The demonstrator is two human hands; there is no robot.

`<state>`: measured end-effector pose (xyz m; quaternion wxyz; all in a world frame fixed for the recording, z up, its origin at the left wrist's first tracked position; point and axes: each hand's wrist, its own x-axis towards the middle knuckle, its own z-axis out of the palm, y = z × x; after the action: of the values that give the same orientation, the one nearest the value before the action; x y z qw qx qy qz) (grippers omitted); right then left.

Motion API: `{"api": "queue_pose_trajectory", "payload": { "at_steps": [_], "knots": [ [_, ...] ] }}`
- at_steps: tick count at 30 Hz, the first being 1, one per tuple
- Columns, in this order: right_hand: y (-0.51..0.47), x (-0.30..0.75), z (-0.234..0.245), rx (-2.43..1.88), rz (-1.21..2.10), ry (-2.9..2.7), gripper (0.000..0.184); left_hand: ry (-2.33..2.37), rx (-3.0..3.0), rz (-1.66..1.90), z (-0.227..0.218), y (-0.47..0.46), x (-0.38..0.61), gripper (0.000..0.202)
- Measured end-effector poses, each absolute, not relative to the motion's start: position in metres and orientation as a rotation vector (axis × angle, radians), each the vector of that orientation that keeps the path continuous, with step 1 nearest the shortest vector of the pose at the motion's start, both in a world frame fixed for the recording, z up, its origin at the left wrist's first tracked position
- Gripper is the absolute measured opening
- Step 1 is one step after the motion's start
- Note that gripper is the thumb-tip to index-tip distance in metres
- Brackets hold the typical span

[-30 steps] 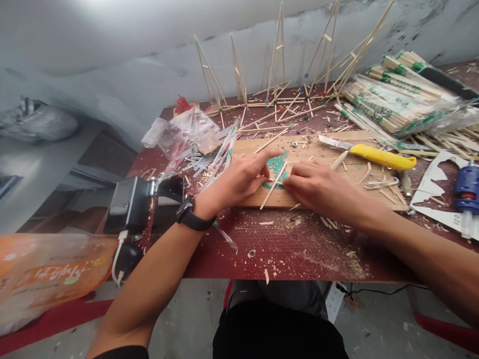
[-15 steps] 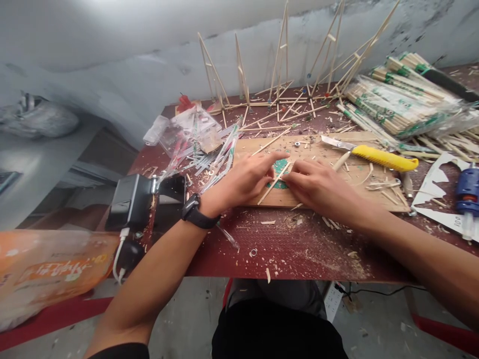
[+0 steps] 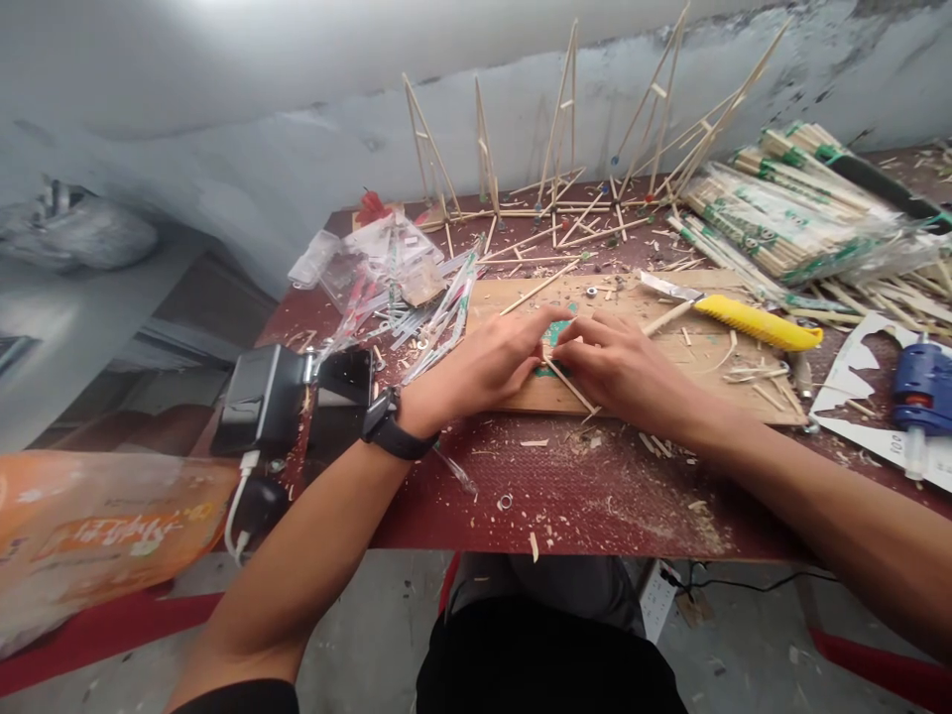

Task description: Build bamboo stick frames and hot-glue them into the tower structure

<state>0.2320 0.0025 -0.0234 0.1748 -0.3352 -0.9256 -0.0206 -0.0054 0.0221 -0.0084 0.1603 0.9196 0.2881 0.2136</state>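
Observation:
A thin wooden stick (image 3: 571, 386) slants over a wooden board (image 3: 513, 399), its upper end between my fingertips and its lower end near the board's front edge. My left hand (image 3: 506, 352), with a black watch on the wrist, pinches at that upper end. From the other side, the curled fingers of my right hand (image 3: 606, 357) close on the same end. Parts of both grips are hidden. Beneath my fingers shows a green patch (image 3: 559, 325) on the board. Right of my hands lies a utility knife (image 3: 759, 319) with a yellow handle, its blade pointing left.
Stick frames (image 3: 563, 119) stand along the wall. Packs of wooden sticks (image 3: 788, 223) lie at the back right. A blue glue gun (image 3: 922, 387) sits far right. Plastic wrappers (image 3: 394, 268) and a black device (image 3: 260, 402) are on the left. Shavings litter the red table (image 3: 446, 521).
The stick has turned: its lower end pointed left and now points right, towards me. My fingertips have come closer together around its upper end.

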Motion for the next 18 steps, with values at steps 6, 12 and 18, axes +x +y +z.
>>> {"api": "queue_pose_trajectory", "payload": {
  "at_steps": [6,12,18],
  "knots": [
    [0.0017,0.2379,-0.0206,-0.982,-0.167,-2.619,0.028,0.861,2.615,0.644,-0.0083,0.0208,-0.0054,0.055],
    [-0.0005,0.2403,-0.0203,-0.966,-0.177,-2.659,0.029,0.848,2.629,0.633,-0.0092,0.0204,-0.0043,0.052],
    [0.0002,0.2395,-0.0204,-0.956,-0.116,-2.664,0.030,0.841,2.617,0.626,-0.0072,0.0180,-0.0037,0.049]
  ]
}}
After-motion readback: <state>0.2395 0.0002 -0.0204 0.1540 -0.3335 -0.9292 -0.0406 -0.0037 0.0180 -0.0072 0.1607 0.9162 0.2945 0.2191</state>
